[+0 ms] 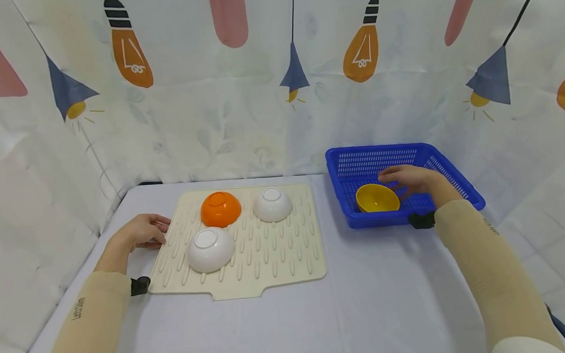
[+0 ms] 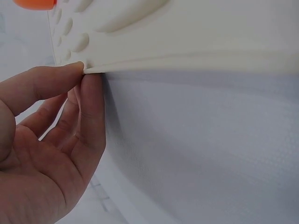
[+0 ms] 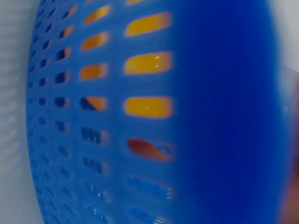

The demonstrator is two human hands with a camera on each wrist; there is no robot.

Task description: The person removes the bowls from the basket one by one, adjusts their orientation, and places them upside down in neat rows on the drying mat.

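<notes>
My left hand (image 1: 143, 232) pinches the left edge of a cream ridged draining mat (image 1: 277, 257) between thumb and fingers, as the left wrist view shows close up. Upside down on the mat lie an orange bowl (image 1: 220, 209), a small white bowl (image 1: 272, 204) and a larger white bowl (image 1: 210, 249). A yellow bowl (image 1: 377, 198) sits inside the blue basket (image 1: 346, 208). Over the basket, my right hand (image 1: 412, 179) has its fingers spread loosely beside the yellow bowl's right rim. The basket wall mostly hides that hand in the right wrist view.
A white cloth covers the table (image 1: 365, 295). The basket stands at the back right, its perforated walls rising around the yellow bowl. Behind the table hangs a curtain (image 1: 260, 119) printed with lamps and bulbs.
</notes>
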